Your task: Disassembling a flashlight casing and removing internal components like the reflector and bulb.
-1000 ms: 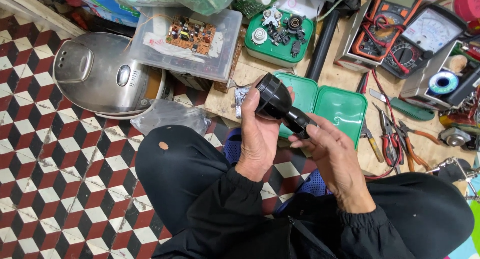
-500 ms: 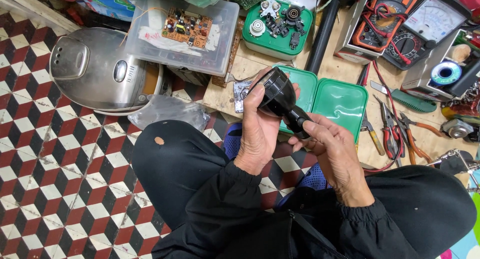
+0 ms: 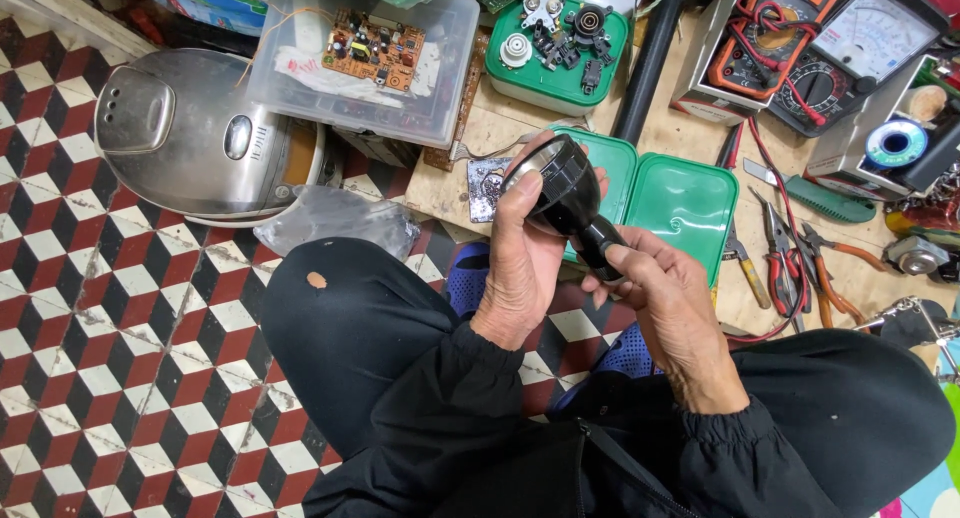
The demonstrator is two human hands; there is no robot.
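Silver cooker [image 3: 190, 133] sits far left. Left hand [image 3: 522, 268] has slid up, fingers wrapped round the black flashlight [image 3: 568, 198] head; right hand [image 3: 665, 308] pinches its handle, raised above the green tray [image 3: 690, 203].

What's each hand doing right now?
Left hand: closed around the head of the black flashlight.
Right hand: closed on the flashlight's handle.

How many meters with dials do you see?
2. An orange multimeter sits in its box at top right, and a white-faced needle meter lies right beside it. More may be hidden off-frame.
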